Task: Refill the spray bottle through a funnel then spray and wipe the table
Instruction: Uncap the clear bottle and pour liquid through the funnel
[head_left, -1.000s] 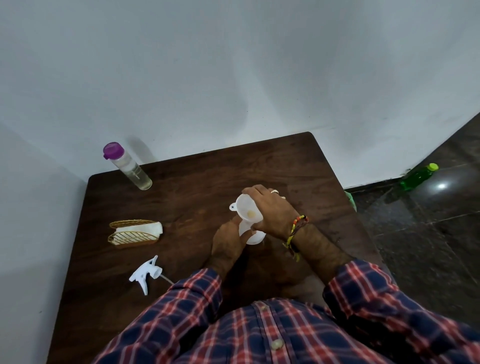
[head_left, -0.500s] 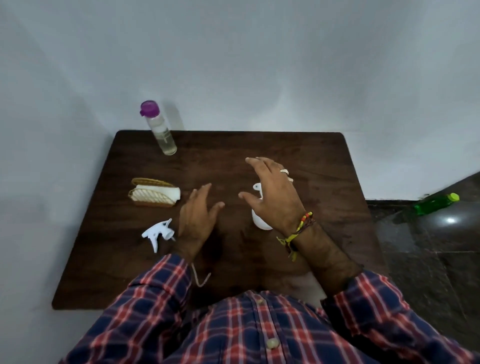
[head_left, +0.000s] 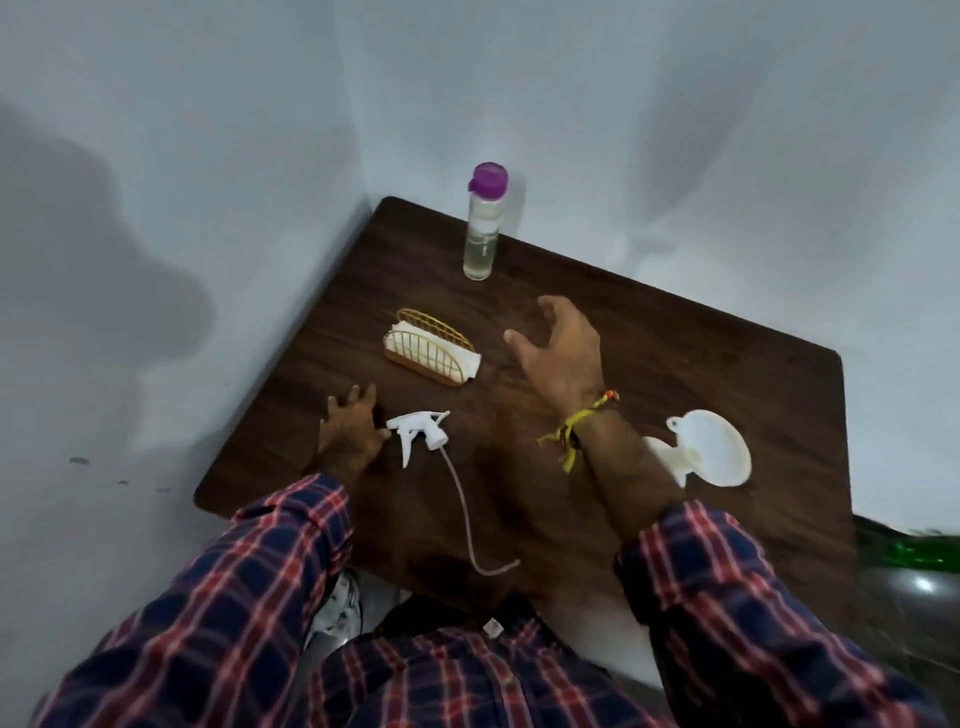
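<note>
A white funnel (head_left: 711, 453) sits in the mouth of the white spray bottle (head_left: 662, 456) on the right of the dark wooden table (head_left: 701, 338); my forearm hides most of the bottle. The white trigger sprayer head (head_left: 418, 431) with its long tube lies near the left edge. My left hand (head_left: 349, 428) rests flat and open beside it, touching the nozzle end. My right hand (head_left: 561, 353) hovers open over the table's middle, fingers spread towards a clear refill bottle with a purple cap (head_left: 484, 223) at the back.
A gold wire holder with folded white napkins (head_left: 431, 351) stands between the refill bottle and the sprayer head. White walls close in behind and to the left of the table. A green bottle (head_left: 924, 553) lies on the dark floor at right.
Both hands let go of the funnel and bottle. My right hand moved left and forward towards the refill bottle; my left hand went to the sprayer head. The view swung left.
</note>
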